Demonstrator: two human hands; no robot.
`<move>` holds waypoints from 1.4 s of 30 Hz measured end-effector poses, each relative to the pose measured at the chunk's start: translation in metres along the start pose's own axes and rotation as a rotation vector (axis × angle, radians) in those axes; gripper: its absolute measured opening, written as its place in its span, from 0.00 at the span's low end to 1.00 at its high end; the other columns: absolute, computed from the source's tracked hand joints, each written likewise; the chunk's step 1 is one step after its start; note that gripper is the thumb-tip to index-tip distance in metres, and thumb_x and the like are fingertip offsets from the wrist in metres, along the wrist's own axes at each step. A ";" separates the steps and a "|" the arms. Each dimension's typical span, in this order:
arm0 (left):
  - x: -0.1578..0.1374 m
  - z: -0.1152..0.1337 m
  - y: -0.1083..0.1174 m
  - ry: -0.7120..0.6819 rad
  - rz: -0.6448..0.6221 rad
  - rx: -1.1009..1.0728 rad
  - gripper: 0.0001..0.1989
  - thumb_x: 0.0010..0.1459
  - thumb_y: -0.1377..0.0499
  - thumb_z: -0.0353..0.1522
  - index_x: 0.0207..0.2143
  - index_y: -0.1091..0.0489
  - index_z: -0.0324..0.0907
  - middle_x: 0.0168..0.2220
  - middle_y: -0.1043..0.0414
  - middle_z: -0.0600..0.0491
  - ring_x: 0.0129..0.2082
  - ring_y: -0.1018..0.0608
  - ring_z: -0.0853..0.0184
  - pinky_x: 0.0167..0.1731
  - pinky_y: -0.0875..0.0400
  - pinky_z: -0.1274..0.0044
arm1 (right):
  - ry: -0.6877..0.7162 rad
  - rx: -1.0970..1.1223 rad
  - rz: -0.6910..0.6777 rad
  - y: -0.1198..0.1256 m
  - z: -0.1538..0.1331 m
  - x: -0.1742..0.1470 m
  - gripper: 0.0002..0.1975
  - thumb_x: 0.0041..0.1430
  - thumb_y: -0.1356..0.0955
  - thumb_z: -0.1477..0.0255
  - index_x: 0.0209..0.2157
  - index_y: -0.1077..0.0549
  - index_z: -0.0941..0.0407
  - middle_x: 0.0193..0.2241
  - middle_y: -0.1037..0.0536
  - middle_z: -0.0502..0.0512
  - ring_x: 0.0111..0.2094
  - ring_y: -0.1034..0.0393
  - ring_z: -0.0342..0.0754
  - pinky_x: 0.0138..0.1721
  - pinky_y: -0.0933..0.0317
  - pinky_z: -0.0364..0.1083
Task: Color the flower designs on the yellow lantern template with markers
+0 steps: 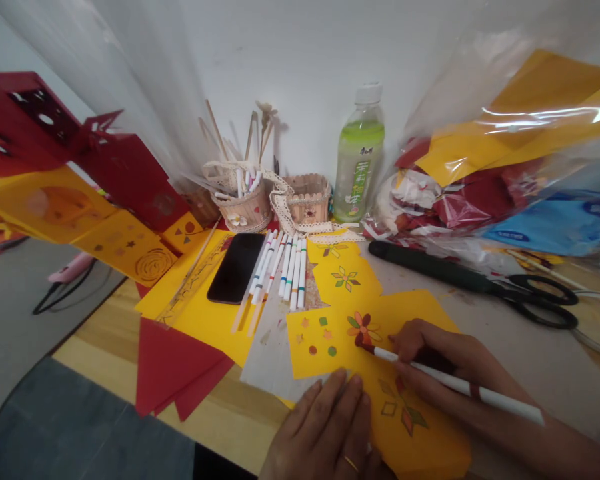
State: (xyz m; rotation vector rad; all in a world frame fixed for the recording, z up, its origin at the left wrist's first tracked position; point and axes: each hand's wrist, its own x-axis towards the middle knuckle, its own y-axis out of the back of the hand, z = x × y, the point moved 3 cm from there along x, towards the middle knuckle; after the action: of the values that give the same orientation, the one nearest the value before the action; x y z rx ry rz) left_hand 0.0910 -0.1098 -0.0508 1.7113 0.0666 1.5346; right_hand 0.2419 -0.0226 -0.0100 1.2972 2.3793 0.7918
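My right hand (pixel 440 367) is closed around a white marker (pixel 505 402) with a dark red band. Its dark red tip rests at a petal of a coloured flower (pixel 363 329) on a yellow paper piece (pixel 427 307). Some petals are red, orange and green. My left hand (pixel 325 427) lies flat, fingers stretched out, over the paper's lower left edge; a ring is on one finger. Small stars and dots mark the paper's left part, and a diamond-petal flower (pixel 405 407) is drawn lower down, near my right hand.
Several white markers (pixel 293 267) lie beside a black phone (pixel 236 267) and a clear ruler (pixel 187 283). Behind stand wooden-stick baskets (pixel 250 210) and a green drink bottle (pixel 360 160). Black scissors (pixel 545 300) and a plastic bag (pixel 480 193) are right; a red-yellow paper construction (pixel 125 173) is left.
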 end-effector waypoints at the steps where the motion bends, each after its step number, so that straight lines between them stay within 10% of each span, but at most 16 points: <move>1: 0.001 0.000 0.000 -0.003 -0.006 0.006 0.18 0.62 0.56 0.30 0.34 0.27 0.37 0.38 0.24 0.52 0.41 0.24 0.66 0.38 0.27 0.77 | 0.005 0.002 0.001 0.000 0.000 0.000 0.08 0.56 0.39 0.69 0.24 0.38 0.54 0.21 0.31 0.50 0.23 0.36 0.44 0.22 0.40 0.42; 12: 0.003 0.000 0.002 0.000 -0.010 -0.001 0.17 0.62 0.55 0.31 0.35 0.27 0.36 0.38 0.24 0.52 0.42 0.24 0.67 0.42 0.28 0.78 | -0.069 0.120 0.102 0.004 0.001 0.000 0.08 0.54 0.37 0.66 0.24 0.36 0.54 0.22 0.29 0.51 0.23 0.35 0.46 0.21 0.40 0.43; 22: 0.006 -0.009 0.017 -0.010 -0.261 0.028 0.13 0.56 0.48 0.29 0.43 0.29 0.38 0.48 0.30 0.54 0.47 0.27 0.59 0.39 0.25 0.71 | -0.082 0.081 0.374 0.031 -0.002 0.006 0.11 0.56 0.38 0.62 0.27 0.31 0.53 0.26 0.27 0.51 0.29 0.33 0.48 0.28 0.39 0.43; 28: 0.004 -0.006 0.017 0.136 -0.052 -0.042 0.13 0.57 0.51 0.27 0.39 0.28 0.37 0.42 0.26 0.50 0.45 0.26 0.60 0.40 0.26 0.69 | -0.088 0.022 0.506 0.051 -0.007 -0.001 0.12 0.51 0.33 0.61 0.22 0.35 0.53 0.21 0.33 0.47 0.24 0.40 0.44 0.23 0.48 0.42; 42: 0.007 -0.003 0.028 0.110 -0.065 -0.070 0.11 0.55 0.48 0.26 0.39 0.29 0.32 0.42 0.26 0.43 0.44 0.25 0.56 0.40 0.26 0.65 | -0.217 0.227 0.124 0.000 -0.013 -0.009 0.14 0.46 0.32 0.67 0.17 0.41 0.56 0.17 0.39 0.45 0.20 0.47 0.40 0.19 0.53 0.40</move>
State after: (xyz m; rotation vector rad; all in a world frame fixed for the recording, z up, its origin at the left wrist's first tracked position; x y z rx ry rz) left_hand 0.0774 -0.1230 -0.0288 1.5555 0.1229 1.5638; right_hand 0.2399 -0.0340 0.0001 1.5462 2.2809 0.3956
